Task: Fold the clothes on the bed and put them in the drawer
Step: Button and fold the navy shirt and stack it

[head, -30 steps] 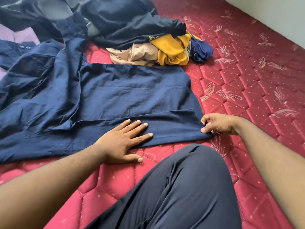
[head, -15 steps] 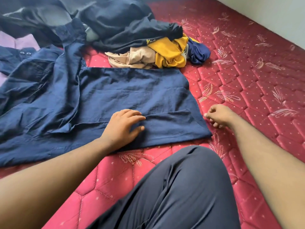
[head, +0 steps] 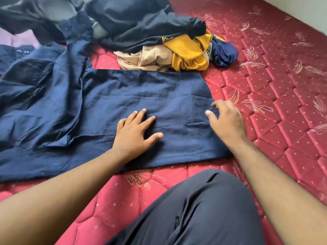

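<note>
Since 0.5 s ago: left hand [head: 134, 133] goes from curled fingers to flat and spread on the navy garment [head: 145, 96], and right hand [head: 228, 122] comes in from the garment's right edge and now sits over its lower right part.

Left to right:
- Upper left of frame: lilac cloth [head: 23, 40] peeks out under dark clothes; a buttoned navy section [head: 23, 52] lies beside it.
- Left and centre: navy garment is spread on the red quilted mattress [head: 283, 103], bunched and creased on its left side, flat on its right, with a fold line running across near the lower edge.
- Centre: left hand presses palm-down on the garment, fingers straight and apart, gripping nothing.
- Top centre: pile of unfolded clothes [head: 141, 23], dark pieces on top; below it a beige ribbed piece [head: 150, 59], then a yellow piece [head: 189, 52], then a blue bundle [head: 224, 52] at the right end.
- Right of centre: right hand is motion-blurred, fingers loosely spread over the garment's right edge; cannot tell if they touch the cloth.
- Bottom centre: person's knee in dark trousers [head: 203, 209].

Hands are apart, 1 garment between them.
</note>
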Demonstrator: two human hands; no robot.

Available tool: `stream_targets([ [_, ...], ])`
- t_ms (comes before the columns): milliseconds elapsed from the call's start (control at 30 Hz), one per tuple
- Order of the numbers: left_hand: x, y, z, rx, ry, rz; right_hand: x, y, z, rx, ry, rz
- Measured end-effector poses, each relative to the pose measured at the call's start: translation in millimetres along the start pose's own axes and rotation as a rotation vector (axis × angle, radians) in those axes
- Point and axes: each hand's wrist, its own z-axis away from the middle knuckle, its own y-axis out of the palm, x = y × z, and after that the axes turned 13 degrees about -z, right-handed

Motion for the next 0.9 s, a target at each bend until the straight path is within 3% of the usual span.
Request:
stream_targets([
  [33, -1, -2, -10, 0.012, -0.039, -0.024, 17, 12, 1, 0.039, -0.156, -0.093],
  [100, 5, 0, -31, 0.095, -0.074, -0.074, 44, 39, 2, 0.321, -0.382, -0.204],
  [133, 11, 0, -38, 0.139, -0.058, -0.089, 47, 50, 4, 0.486, -0.429, -0.173],
  [200, 31, -2, -45, 0.204, 0.004, -0.136, 25, 54, -3, 0.628, -0.360, 0.004],
  [300, 78, -10, -41, 0.273, -0.037, -0.216, -15, 29, -18, 0.479, 0.109, 0.259],
  [333, 87, -11, -39, 0.262, -0.095, -0.225, -15, 25, -21, 0.402, 0.169, 0.327],
  [400, 80, -12, -38, 0.166, -0.141, -0.217, 13, 36, -23, 0.332, -0.048, 0.346],
  [500, 51, -8, -23, -0.073, 0.113, -0.212, 44, 64, -13, 0.634, -0.397, 0.178],
  [567, 70, -3, 2, -0.160, 0.284, -0.335, 21, 60, -10, 0.701, -0.386, 0.238],
  [700, 116, -7, 53, -0.443, 0.315, -0.451, -5, 33, -10, 0.493, -0.078, 0.407],
  [767, 107, -15, 70, -0.528, 0.380, -0.411, 42, 37, -11, 0.468, -0.234, 0.416],
  [833, 102, -13, 87, -0.500, 0.397, -0.293, 109, 49, 1, 0.537, -0.392, 0.299],
  [900, 113, -11, 107, -0.456, 0.333, -0.228, 167, 75, 26, 0.627, -0.411, 0.143],
])
